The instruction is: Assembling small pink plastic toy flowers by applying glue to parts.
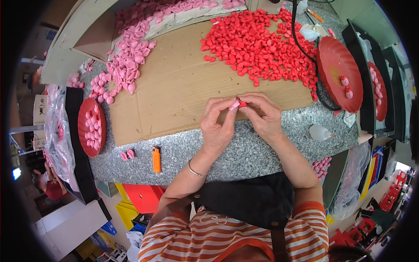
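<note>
Close together over the cardboard's near edge, my two hands meet fingertip to fingertip. My left hand (217,125) pinches a small pink piece (234,105), mostly covered by the fingers. Between the thumb and fingers of my right hand (265,118) is a small red piece (242,104), up against the pink one. Beyond my hands a big heap of red pieces (262,48) spreads over the cardboard sheet (174,83). Pink cup-like pieces (126,65) are piled along its far left side.
An orange lighter (156,159) and two pink pieces (127,154) lie on the grey speckled tabletop (187,153). Red plates stand left (103,144) and right (331,52), holding joined pieces. A translucent squeeze bottle (321,132) lies right of my forearm. A black cable (299,41) runs beside the right plate.
</note>
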The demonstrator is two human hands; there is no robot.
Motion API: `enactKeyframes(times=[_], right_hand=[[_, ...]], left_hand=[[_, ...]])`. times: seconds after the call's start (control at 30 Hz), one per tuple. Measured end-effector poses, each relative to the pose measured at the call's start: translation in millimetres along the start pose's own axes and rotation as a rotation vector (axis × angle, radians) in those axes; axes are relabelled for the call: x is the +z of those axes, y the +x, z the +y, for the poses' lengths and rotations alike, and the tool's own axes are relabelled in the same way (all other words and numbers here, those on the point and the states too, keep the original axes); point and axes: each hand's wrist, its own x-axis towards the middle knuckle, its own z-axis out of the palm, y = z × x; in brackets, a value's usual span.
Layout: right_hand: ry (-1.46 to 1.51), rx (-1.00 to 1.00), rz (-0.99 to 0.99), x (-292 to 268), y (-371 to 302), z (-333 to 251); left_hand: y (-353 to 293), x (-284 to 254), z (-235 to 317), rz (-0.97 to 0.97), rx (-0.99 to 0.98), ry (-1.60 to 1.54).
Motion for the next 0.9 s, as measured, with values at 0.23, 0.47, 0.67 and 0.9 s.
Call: enactKeyframes(times=[0.23,0.47,0.67,0.9], right_hand=[[0.067,0.147,-0.089,-4.4,-1.2,2.3],[0.184,0.357,-0.18,-7.8,3.5,2.8],[0.159,0.296,-0.205,-11.7,0.7,4.4],[0.193,0.297,-0.181,-9.9,-3.8,8.2]], left_hand=[[-0.5,-0.3,-2.6,-0.038,-0.107,-0.058],[3.2,-5.5,2.5,-0.127,-0.318,-0.26],[-1.5,-0.6,9.2,-0.082,-0.07,0.019],[1.7,-5.4,8.5,-0.191,-0.15,-0.038]])
